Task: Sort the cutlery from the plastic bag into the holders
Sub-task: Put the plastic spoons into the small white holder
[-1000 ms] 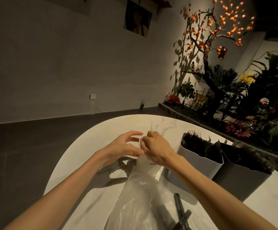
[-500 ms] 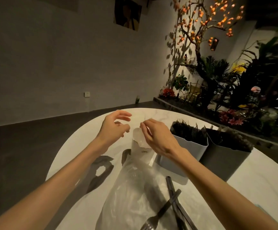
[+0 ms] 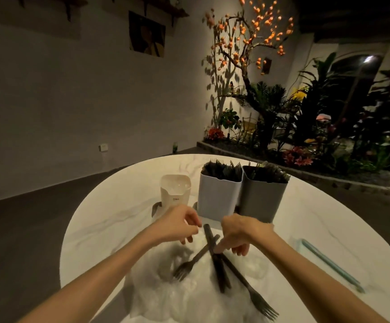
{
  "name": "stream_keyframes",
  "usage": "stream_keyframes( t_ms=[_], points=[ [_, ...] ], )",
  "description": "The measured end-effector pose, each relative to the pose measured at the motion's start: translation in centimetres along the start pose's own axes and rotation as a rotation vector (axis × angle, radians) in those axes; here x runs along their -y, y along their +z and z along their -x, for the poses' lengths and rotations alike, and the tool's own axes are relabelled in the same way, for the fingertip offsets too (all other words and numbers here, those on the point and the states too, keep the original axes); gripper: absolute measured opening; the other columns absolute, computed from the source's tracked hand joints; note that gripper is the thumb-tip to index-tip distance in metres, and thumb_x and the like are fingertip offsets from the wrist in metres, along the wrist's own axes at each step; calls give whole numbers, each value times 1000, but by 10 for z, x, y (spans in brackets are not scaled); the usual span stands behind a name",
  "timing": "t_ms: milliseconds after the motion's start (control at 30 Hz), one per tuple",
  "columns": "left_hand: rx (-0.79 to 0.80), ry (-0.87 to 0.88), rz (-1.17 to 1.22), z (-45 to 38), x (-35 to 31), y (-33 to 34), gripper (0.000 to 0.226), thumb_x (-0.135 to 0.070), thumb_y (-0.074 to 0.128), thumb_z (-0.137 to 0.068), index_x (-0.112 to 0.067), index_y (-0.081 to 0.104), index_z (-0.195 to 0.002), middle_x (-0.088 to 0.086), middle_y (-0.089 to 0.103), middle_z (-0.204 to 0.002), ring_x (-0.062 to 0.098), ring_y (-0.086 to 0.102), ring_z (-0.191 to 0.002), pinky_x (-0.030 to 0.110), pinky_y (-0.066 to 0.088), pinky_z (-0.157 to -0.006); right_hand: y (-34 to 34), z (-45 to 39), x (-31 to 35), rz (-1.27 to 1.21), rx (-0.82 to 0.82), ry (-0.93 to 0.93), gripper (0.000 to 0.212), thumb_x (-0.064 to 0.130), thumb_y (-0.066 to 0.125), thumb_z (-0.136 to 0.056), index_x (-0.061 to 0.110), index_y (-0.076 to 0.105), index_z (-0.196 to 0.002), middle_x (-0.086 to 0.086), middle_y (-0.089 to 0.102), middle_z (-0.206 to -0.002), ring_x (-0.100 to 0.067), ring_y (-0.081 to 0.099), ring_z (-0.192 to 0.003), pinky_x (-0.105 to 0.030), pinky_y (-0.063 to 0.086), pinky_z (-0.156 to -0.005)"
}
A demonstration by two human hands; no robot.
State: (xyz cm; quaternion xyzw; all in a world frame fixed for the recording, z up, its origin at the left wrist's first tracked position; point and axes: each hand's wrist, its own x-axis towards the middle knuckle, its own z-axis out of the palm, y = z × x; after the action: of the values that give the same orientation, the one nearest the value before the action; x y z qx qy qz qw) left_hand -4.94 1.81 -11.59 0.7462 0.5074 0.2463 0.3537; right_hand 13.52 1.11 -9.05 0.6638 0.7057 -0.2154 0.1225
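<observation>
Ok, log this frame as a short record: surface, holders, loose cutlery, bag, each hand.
surface: white marble table
holders: cream holder, white holder, grey holder; the last two hold dark cutlery
loose cutlery: two dark forks and a knife, crossed on the plastic bag
left hand: above the bag, holds nothing
right hand: fingertips at the knife

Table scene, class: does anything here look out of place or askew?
Yes. A pale blue stick lies alone near the table's right edge, away from the three holders. The dark cutlery lies crossed on the crumpled plastic bag, forks pointing different ways, not yet sorted.
</observation>
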Motion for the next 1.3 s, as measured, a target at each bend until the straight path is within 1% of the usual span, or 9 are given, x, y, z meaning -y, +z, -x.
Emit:
stream_keyframes(
  t_ms=[233,367,500,600,700,867,967,1100,1300],
  points=[
    [179,-153,-274,13,4,36,42,-25,79,-85,-12,64,-122,3,68,-116,13,67,-93,25,60,-83,46,13,-25,24,-158,-10,36,31,68,-92,5,65,-117,-13,68,-111,-21,62,-88,-33,55,-80],
    [200,-196,-148,13,2,33,23,-14,80,-80,-10,75,-102,3,72,-94,13,70,-81,21,58,-68,39,10,-37,-244,-297,-23,23,26,62,-97,6,64,-108,-12,70,-106,-23,69,-94,-34,58,-84],
    [108,-218,43,11,-1,29,5,-10,75,-86,-6,77,-86,5,67,-72,11,59,-60,21,50,-54,25,6,-31,-622,-343,-40,20,20,45,-106,5,57,-113,-9,66,-90,-16,66,-70,-25,58,-60],
    [82,-218,166,9,1,31,21,-13,74,-89,-9,72,-69,3,59,-59,13,55,-54,23,43,-51,32,-7,-21,-670,-328,-18,29,34,48,-103,8,60,-110,-4,57,-79,-15,53,-65,-23,49,-54],
    [91,-159,168,11,1,35,19,-16,72,-91,-7,75,-75,2,59,-60,10,55,-53,20,45,-52,46,-15,-11,-776,-262,-64,42,54,57,-95,13,63,-86,1,54,-67,-10,48,-57,-19,36,-47],
    [142,-117,238,3,-5,34,28,-21,53,-102,-6,75,-96,6,72,-80,18,68,-68,26,52,-56,39,-22,-7,-807,-319,-115,32,32,44,-104,10,55,-83,-4,51,-68,-13,45,-55,-21,33,-46],
    [55,73,-201,-9,1,32,20,-15,63,-88,-23,74,-102,-3,69,-106,12,64,-85,28,57,-69,28,-21,-21,-852,-329,-76,30,31,40,-106,10,51,-88,-2,48,-66,-14,47,-55,-25,44,-52],
    [168,415,-730,-19,4,47,25,-33,71,-85,-33,69,-110,-10,57,-117,11,47,-111,32,44,-96,18,-5,-41,-1089,-182,-50,19,19,42,-106,5,49,-95,-4,41,-63,-12,46,-48,-23,48,-45],
    [264,515,-1026,-36,-8,53,17,-28,69,-85,-28,65,-101,-4,58,-111,18,47,-105,32,35,-89,17,6,-66,-1020,-127,-14,29,24,44,-107,3,63,-98,-2,42,-65,-7,33,-47,-19,28,-43]
  ],
)
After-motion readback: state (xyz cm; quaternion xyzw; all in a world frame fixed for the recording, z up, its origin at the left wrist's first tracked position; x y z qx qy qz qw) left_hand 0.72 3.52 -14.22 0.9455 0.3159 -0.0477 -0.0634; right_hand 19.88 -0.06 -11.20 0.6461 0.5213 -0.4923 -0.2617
